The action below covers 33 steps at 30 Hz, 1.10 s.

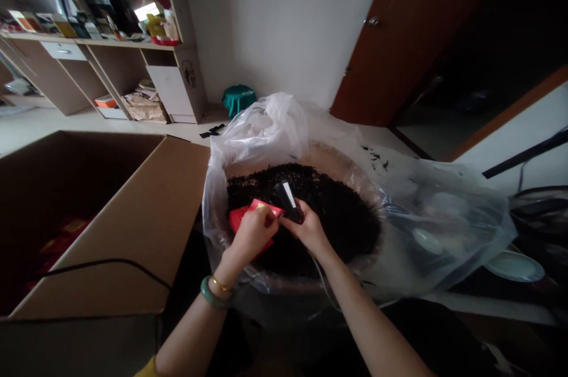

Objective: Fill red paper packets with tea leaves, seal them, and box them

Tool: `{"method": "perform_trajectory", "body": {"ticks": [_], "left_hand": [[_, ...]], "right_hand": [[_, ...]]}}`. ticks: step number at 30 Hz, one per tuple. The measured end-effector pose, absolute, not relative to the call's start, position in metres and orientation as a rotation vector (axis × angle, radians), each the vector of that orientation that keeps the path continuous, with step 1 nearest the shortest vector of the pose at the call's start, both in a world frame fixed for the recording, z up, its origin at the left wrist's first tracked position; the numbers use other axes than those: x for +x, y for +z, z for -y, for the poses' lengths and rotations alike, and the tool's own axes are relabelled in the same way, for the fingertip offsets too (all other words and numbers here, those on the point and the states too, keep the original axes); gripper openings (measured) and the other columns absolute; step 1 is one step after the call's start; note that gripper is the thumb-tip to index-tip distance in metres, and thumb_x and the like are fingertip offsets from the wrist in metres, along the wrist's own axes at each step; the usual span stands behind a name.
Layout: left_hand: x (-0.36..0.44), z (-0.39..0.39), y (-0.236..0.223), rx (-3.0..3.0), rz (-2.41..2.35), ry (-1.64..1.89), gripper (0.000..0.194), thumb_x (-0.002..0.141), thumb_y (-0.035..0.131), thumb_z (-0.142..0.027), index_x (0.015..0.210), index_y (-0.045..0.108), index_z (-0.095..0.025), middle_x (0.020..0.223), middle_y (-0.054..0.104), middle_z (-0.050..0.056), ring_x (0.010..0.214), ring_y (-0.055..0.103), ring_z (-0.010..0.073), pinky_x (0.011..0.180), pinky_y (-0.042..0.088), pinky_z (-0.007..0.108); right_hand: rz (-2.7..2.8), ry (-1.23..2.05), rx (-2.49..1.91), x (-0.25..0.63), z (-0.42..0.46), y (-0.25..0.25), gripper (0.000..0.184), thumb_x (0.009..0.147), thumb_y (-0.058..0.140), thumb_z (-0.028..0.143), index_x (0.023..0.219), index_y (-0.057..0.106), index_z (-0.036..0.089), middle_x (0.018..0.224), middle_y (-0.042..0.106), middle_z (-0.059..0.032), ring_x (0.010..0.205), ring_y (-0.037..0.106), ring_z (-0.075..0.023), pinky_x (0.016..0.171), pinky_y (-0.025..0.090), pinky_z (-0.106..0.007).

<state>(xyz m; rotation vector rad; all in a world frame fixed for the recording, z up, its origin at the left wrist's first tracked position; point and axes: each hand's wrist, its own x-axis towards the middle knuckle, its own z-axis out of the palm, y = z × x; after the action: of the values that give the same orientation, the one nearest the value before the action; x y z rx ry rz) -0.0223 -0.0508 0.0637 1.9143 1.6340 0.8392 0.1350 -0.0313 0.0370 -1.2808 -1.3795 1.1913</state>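
Observation:
My left hand (254, 230) pinches the edge of a red pouch (239, 218) with gold print. The pouch hangs over the dark loose leaves, which look like tea (341, 217). In my right hand (312, 230) is a black handheld device, apparently a bag sealer (287, 199), with a white strip on top and a cord trailing below my wrist. My hands almost touch, and the pouch's right edge meets the near end of the sealer. Whether that edge lies between its jaws is hidden. The leaves fill a wide round container lined with a clear plastic bag (284, 119).
At left stands an open cardboard box (128, 223) with red pouches (60, 241) inside. A shelf unit (186, 78) and a green-covered bin (239, 100) are behind. Plastic sheeting spreads right, near a pale dish (515, 266). A brown door (399, 28) stands at the back right.

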Motion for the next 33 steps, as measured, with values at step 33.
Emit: {"method": "perform_trajectory", "body": {"ticks": [33], "left_hand": [[-0.054, 0.007, 0.047, 1.863, -1.86, 1.211, 0.042, 0.077, 0.041, -0.005, 0.106, 0.07, -0.015, 0.093, 0.055, 0.008, 0.089, 0.06, 0.0194, 0.088, 0.05, 0.033]], "right_hand": [[2.235, 0.452, -1.601, 0.165, 0.019, 0.009, 0.064, 0.066, 0.077, 0.02, 0.126, 0.055, 0.017, 0.111, 0.059, -0.0139, 0.096, 0.062, -0.0289, 0.081, 0.053, -0.041]]}}
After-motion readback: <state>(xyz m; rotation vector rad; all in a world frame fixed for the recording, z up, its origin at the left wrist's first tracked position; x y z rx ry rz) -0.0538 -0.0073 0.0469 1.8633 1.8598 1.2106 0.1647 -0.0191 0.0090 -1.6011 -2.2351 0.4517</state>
